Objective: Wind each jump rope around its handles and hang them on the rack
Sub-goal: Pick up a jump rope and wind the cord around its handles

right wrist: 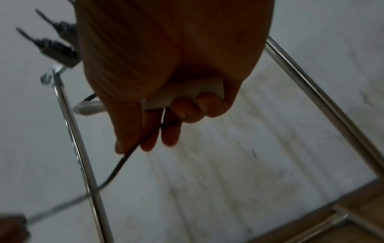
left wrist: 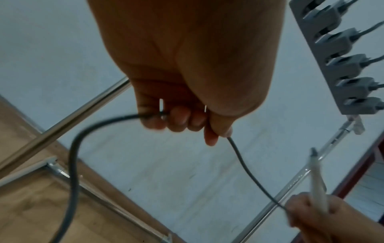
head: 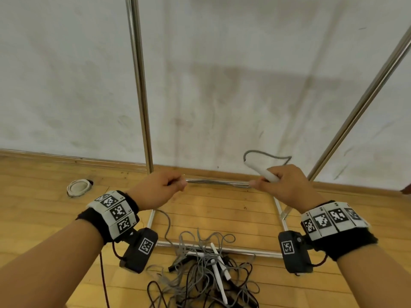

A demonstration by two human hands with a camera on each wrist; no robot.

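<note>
My right hand point(head: 287, 185) grips the white handle point(head: 262, 172) of a grey jump rope point(head: 266, 154), and its fingers curl round the handle point(right wrist: 182, 97) in the right wrist view. A stretch of that rope point(left wrist: 255, 177) runs taut from the right hand to my left hand point(head: 160, 185), which pinches it between thumb and fingers point(left wrist: 178, 118). From the left hand the rope loops down point(left wrist: 72, 157) toward the floor. Both hands are held in front of the metal rack point(head: 140, 85).
A tangled pile of grey and black jump ropes with white handles point(head: 206, 270) lies on the wooden floor by the rack's base frame point(head: 280, 214). A grey hook strip point(left wrist: 332, 54) holding other ropes is high on the rack. A round white object point(head: 79, 187) lies left.
</note>
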